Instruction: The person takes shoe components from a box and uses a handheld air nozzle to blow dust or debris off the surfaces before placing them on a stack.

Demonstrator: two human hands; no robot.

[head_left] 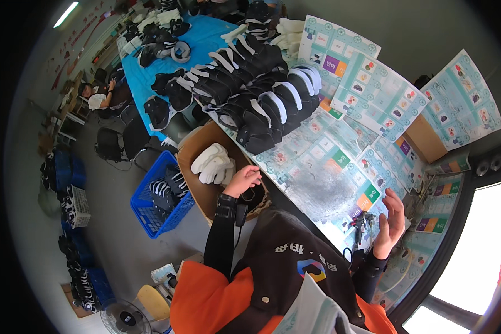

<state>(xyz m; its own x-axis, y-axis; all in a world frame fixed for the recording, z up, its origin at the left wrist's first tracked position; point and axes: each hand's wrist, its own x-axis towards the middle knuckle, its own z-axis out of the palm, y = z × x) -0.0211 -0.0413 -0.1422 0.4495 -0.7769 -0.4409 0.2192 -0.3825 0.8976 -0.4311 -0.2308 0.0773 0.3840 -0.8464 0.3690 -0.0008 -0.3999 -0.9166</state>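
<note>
Left hand (245, 181), grip unclear, over a carton (196, 186); right hand (391, 222), fingers spread, near tools (362, 221). Patterned, smudged counter (323, 192); grey floor (107, 239) at left.

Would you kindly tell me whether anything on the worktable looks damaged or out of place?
Yes: the patterned table covering has a blotchy grey patch between the left hand and the right hand. It looks odd because the print is obscured there but visible around it; I cannot tell whether it is dirt or wear.
</note>
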